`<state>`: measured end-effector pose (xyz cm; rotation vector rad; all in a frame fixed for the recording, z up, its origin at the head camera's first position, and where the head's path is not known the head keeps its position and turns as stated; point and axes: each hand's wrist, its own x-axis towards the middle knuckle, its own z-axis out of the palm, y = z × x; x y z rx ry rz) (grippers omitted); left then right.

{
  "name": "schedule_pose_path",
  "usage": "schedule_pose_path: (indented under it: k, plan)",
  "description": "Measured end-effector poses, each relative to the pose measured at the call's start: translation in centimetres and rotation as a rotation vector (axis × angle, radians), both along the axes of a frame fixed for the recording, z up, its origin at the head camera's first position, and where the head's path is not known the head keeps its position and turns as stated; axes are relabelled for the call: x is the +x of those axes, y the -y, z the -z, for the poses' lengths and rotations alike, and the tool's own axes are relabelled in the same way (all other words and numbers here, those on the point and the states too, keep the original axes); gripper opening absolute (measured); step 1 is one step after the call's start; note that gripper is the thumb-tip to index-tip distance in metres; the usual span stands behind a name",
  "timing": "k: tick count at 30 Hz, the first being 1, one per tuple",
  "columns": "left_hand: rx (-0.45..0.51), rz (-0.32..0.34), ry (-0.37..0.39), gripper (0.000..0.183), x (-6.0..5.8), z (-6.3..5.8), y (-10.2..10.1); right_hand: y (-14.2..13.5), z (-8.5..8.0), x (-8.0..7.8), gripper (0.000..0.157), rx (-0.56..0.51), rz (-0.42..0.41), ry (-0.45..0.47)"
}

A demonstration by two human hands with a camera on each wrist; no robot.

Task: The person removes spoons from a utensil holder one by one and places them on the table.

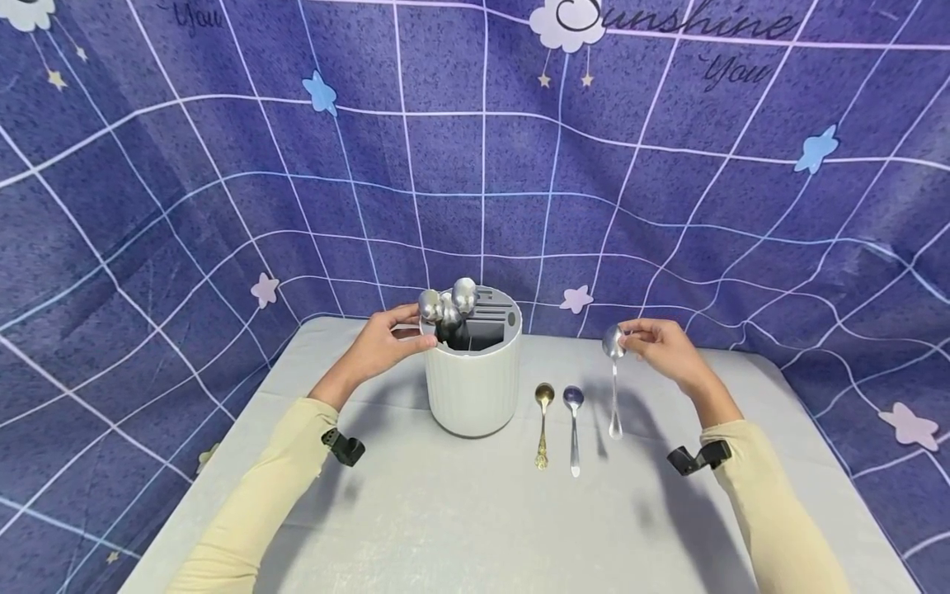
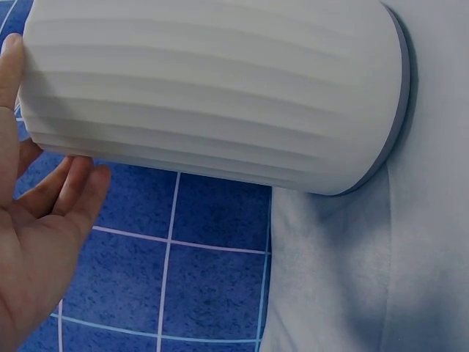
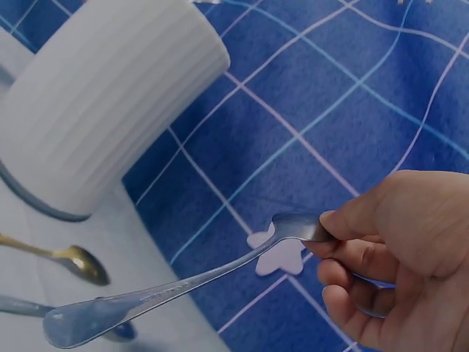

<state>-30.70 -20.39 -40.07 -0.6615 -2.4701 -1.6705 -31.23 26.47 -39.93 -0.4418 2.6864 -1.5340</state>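
Observation:
In the head view a white ribbed utensil holder [image 1: 475, 392] stands upright on the table. Several silver spoons [image 1: 464, 294] poke out of its left compartment, bowls up. My left hand [image 1: 386, 342] holds the holder's left side near the rim, thumb at the front and fingers behind. At the right, my right hand [image 1: 660, 346] pinches a silver spoon [image 3: 198, 277] by its bowl, with the handle hanging down. Left of this spoon lie a gold spoon [image 1: 544, 421] and another silver spoon [image 1: 574, 429], side by side on the table, bowls toward the back.
The holder's slotted section [image 1: 500, 309] is at its back right. A pale cloth covers the table [image 1: 460, 520]. Behind it hangs a blue curtain [image 1: 445, 148] with a grid and stars. Black straps with small devices [image 1: 343, 446] sit on both wrists.

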Motion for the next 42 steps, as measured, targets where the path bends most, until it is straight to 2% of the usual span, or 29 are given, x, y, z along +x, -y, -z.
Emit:
schedule_pose_path:
  k: [7, 17, 25, 34, 42]
  plan:
    - [0.012, -0.007, 0.001, 0.063, 0.0, 0.0, 0.0, -0.6, 2.4, -0.1, 0.037, -0.063, -0.016, 0.091]
    - [0.022, -0.005, 0.002, 0.064, -0.1, 0.1, -0.1, -1.2, 5.7, 0.0, 0.040, -0.058, 0.014, 0.166]
    - [0.023, -0.004, 0.004, 0.062, -0.1, 0.1, 0.0, -1.5, 7.3, -0.1, 0.040, -0.046, 0.034, 0.209]
    - [0.019, -0.001, -0.007, 0.062, -0.2, 0.2, -0.1, -1.2, 8.6, 0.0, 0.039, -0.066, 0.004, 0.211]
    - [0.020, -0.005, -0.004, 0.062, 0.0, 0.2, -0.1, -0.9, 9.5, -0.2, 0.039, -0.079, 0.035, 0.243]
